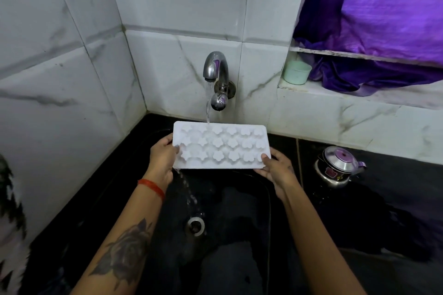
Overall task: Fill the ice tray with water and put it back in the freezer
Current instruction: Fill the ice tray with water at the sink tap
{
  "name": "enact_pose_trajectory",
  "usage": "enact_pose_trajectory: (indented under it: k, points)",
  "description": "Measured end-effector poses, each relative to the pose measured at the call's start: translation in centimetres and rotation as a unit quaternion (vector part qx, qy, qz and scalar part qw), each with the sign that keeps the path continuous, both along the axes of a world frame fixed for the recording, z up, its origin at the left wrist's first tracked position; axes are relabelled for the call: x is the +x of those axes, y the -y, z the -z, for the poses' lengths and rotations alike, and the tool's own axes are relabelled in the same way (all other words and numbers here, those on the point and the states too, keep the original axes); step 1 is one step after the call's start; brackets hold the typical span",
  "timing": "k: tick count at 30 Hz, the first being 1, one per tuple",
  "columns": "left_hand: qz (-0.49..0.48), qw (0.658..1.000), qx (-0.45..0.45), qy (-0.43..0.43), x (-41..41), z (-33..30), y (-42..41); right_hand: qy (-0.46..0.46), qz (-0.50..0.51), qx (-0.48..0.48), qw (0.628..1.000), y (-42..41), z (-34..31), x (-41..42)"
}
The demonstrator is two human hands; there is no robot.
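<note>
Both forearms reach in from 6 o'clock over the black sink (239, 258), and the hands pinch the ice tray (221, 145) by its short ends: the left hand (163, 155) with thumb on top of the 9 o'clock end, the right hand (275, 167) with thumb on the 4 o'clock corner, fingers curled beneath. It hangs above the basin, directly under the tap (215, 72) at 12 o'clock, whose stream lands on the far-left cells. Water already spills off the near-left corner and falls toward the drain (196, 225), so the tray seems tipped that way; levelling it and sliding it leftward under the stream would likely fill the right-hand cells, which look dry, though this is hard to tell. A gentler flow should cut splashing. White and rectangular, with rounded corners, it carries three rows of small flower-shaped cells and looks soft enough to sag if carried carelessly. A steel kettle (340, 165) sits on the wet surface (383, 199) at 3 o'clock.
</note>
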State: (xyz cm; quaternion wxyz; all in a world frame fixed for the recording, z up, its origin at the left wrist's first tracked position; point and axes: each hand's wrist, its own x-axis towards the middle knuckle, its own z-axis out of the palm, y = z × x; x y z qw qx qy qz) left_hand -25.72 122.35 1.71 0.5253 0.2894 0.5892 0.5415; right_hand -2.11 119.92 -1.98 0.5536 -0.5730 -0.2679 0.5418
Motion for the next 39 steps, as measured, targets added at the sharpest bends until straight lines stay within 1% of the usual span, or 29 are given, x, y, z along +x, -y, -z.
enact_pose_trajectory:
  k: [3,7,11,14,22,30,33,39]
  points:
    - [-0.015,0.999,0.020,-0.037,-1.0,-0.5,0.4,0.003,-0.029,-0.029,0.999,-0.5,1.0,-1.4]
    - [-0.039,0.996,0.036,-0.068,-2.7,-1.0,0.7,0.009,-0.054,-0.039,0.998,-1.4,1.4,-3.3]
    - [-0.060,0.993,0.056,-0.089,-4.5,-1.0,0.9,0.029,-0.081,-0.038,0.996,-2.5,0.4,-5.3]
    - [-0.079,0.990,0.064,-0.094,-6.1,-0.4,1.0,0.057,-0.095,-0.023,0.994,-3.1,-0.7,-6.6]
    - [-0.118,0.988,0.016,-0.102,-9.3,2.9,1.2,0.133,-0.121,0.069,0.981,-4.4,-3.3,-8.4]
    - [-0.081,0.990,-0.044,-0.104,-7.7,5.3,0.7,0.164,-0.074,0.158,0.971,-4.0,-5.2,-7.5]
    - [-0.044,0.994,-0.055,-0.086,-5.7,5.5,0.7,0.178,-0.049,0.161,0.969,-3.6,-6.0,-6.6]
    - [0.038,0.991,-0.101,-0.082,-2.1,5.8,1.2,0.225,-0.006,0.170,0.959,-3.4,-7.2,-4.9]
